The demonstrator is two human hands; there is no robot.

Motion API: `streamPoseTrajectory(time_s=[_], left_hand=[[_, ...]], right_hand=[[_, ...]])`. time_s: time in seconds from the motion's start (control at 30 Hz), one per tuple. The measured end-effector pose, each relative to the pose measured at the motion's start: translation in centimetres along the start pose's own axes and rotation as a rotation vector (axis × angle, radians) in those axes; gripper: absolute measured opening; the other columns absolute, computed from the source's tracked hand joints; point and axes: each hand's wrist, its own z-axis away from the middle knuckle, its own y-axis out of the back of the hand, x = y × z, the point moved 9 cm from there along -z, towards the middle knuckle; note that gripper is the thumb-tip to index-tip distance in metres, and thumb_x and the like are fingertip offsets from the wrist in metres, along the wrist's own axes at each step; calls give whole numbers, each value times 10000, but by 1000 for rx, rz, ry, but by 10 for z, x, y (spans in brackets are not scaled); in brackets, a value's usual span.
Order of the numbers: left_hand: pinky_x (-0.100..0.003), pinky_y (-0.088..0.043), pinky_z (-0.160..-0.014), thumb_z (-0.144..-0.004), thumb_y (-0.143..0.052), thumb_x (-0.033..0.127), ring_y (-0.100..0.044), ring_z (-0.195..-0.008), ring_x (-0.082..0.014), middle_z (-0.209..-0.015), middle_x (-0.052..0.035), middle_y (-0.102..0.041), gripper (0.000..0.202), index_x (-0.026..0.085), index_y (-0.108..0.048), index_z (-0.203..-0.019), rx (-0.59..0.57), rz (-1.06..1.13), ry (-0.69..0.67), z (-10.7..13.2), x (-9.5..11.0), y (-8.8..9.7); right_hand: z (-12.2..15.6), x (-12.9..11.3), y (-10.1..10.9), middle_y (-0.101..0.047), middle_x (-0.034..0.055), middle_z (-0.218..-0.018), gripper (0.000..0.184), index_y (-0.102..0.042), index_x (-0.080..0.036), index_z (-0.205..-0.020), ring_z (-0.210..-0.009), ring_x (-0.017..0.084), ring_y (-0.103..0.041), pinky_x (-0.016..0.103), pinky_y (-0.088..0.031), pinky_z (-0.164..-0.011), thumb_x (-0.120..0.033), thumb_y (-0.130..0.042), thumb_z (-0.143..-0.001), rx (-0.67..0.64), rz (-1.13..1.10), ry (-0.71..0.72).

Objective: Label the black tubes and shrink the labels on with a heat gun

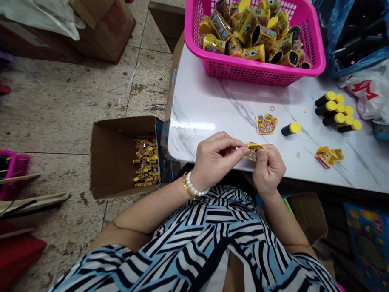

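Near the table's front edge, a small yellow printed label (252, 150) is held up between my two hands. My left hand (217, 157) pinches its left edge with thumb and forefinger. The thumb of my right hand (269, 168) presses on its right side, the other fingers curled behind. Just beyond lies a small pile of similar labels (266, 124). To the right, one black tube with a yellow cap (291, 129) lies on its side. Another stack of labels (328, 157) rests farther right, near the edge.
A pink basket (264, 68) full of labelled tubes stands at the table's back. Several black tubes with yellow caps (337, 112) lie grouped at right, beside plastic bags (371, 90). Below the table's left corner, an open cardboard box (112, 160) contains many labelled tubes.
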Motion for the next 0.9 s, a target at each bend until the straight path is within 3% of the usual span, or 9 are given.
streamPoseTrajectory(time_s=[0.2,0.37,0.5,0.6,0.67,0.73,0.83,0.9], left_hand=[[-213,-431,-556,-823,-892,267,-545,-616,-94,-780,-35,-695,128,172,-841,-894,-74,74,120,-5,-19,1],[-231,-498,-621,-783,-916,318,-638,-701,-133,-836,-79,-767,178,158,-842,-808,-43,150,241,-6,-26,4],[-197,-381,-478,-748,-941,352,-501,-518,-77,-710,-42,-733,252,151,-861,-876,-113,311,494,4,-40,-8],[-175,-307,-429,-742,-947,386,-453,-461,-49,-675,-36,-704,289,138,-845,-849,-168,444,683,11,-52,-17],[-164,-273,-414,-718,-962,411,-447,-443,-44,-610,-27,-655,330,125,-802,-756,-170,524,764,12,-56,-18],[-154,-237,-400,-686,-983,415,-439,-439,-41,-567,-18,-615,375,117,-756,-691,-185,588,824,10,-57,-20],[-146,-197,-383,-657,-999,392,-431,-457,-31,-620,-39,-649,396,104,-729,-682,-217,660,886,8,-57,-26],[-145,-182,-377,-655,-998,369,-426,-467,-27,-679,-57,-684,382,94,-742,-727,-227,697,921,6,-59,-31]], right_hand=[[-2,-8,-5,-702,34,-881,188,-713,-242,-937,-835,184,-655,357,-534,-777,-276,-578,-1064,-79,0,80],[1,-12,-11,-684,56,-891,192,-678,-216,-903,-845,185,-657,350,-547,-764,-275,-584,-1060,-122,133,167],[-2,-19,-13,-661,53,-859,170,-665,-209,-892,-825,180,-633,332,-540,-759,-234,-603,-1048,-109,196,228],[-21,-19,2,-684,85,-967,185,-708,-211,-970,-927,213,-659,376,-565,-851,-347,-613,-1052,-93,290,297],[-44,-6,25,-684,136,-1175,260,-739,-215,-1112,-1122,285,-651,475,-550,-998,-440,-639,-1026,-38,469,287],[-66,19,48,-652,163,-1323,323,-738,-220,-1222,-1241,337,-613,554,-508,-1089,-437,-677,-990,-44,646,211],[-81,57,65,-716,135,-1220,263,-752,-219,-1194,-1157,304,-662,539,-533,-1086,-330,-677,-968,-140,666,81],[-77,68,73,-746,100,-1135,247,-745,-219,-1177,-1058,257,-703,475,-590,-1020,-321,-682,-962,-107,470,-6]])
